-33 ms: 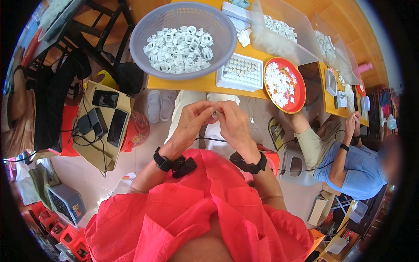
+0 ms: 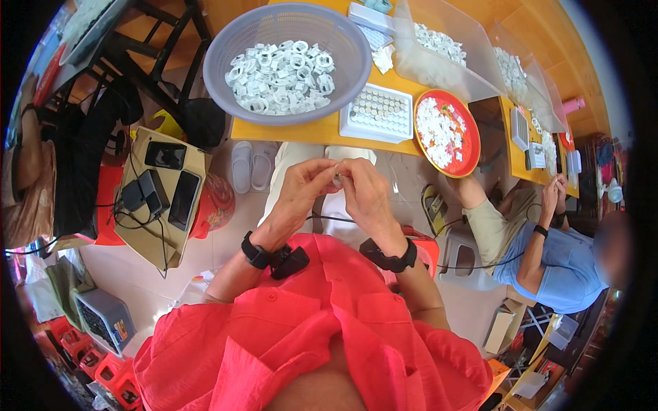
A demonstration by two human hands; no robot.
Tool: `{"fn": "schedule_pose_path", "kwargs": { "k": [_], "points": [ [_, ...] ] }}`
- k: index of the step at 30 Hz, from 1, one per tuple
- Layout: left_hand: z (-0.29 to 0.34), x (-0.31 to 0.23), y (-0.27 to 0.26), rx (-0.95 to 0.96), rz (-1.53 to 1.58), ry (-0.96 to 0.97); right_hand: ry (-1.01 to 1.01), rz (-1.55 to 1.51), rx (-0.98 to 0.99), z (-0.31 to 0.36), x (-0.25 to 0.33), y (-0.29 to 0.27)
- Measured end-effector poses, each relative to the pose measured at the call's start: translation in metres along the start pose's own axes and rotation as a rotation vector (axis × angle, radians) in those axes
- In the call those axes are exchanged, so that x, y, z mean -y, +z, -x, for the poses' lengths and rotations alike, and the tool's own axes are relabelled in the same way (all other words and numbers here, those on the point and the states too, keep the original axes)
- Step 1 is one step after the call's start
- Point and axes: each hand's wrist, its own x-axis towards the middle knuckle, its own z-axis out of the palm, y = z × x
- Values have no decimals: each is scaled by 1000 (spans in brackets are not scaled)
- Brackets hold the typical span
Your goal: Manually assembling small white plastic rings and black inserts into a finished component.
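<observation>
My left hand [image 2: 306, 190] and my right hand [image 2: 367, 194] meet in front of my lap, fingertips pinched together. A tiny part [image 2: 337, 179] with a whitish, shiny look shows between them, mostly hidden by the fingers; its kind cannot be made out. Beyond the hands, on the yellow table [image 2: 274, 131], stands a white tray [image 2: 376, 130] with rows of small round silvery pieces. To its left a large grey plastic basket [image 2: 218, 75] holds many white ring-shaped plastic parts [image 2: 281, 77]. On the right, a red round tray [image 2: 470, 152] carries a heap of small white parts [image 2: 439, 130].
Clear bins [image 2: 439, 72] of white parts stand at the back right. On the left, a cardboard box [image 2: 147, 240] bears phones and a black adapter with cables. A co-worker in a blue shirt [image 2: 548, 267] sits at the right; another person [image 2: 38, 178] is at the left edge.
</observation>
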Motion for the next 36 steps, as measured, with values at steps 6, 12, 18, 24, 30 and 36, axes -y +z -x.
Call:
{"fn": "schedule_pose_path", "kwargs": {
  "k": [6, 12, 18, 24, 30, 36],
  "points": [
    [-1, 0, -1, 16, -72, 43, 118, -122, -31, 5, -6, 4],
    [-2, 3, -2, 11, -127, 47, 312, -305, 85, -3, -11, -9],
    [-4, 0, 1, 22, -96, 52, 437, -412, 84, 1, -19, -9],
    [-4, -3, 2, 52, -70, 27, 573, -729, 30, 1, -24, -12],
    [-5, -4, -2, 134, -175, 20, 691, -957, 144, 3, -32, -18],
    [-5, -1, -5, 173, -151, 7, 786, -1021, 130, 7, -31, -13]
  ]
}}
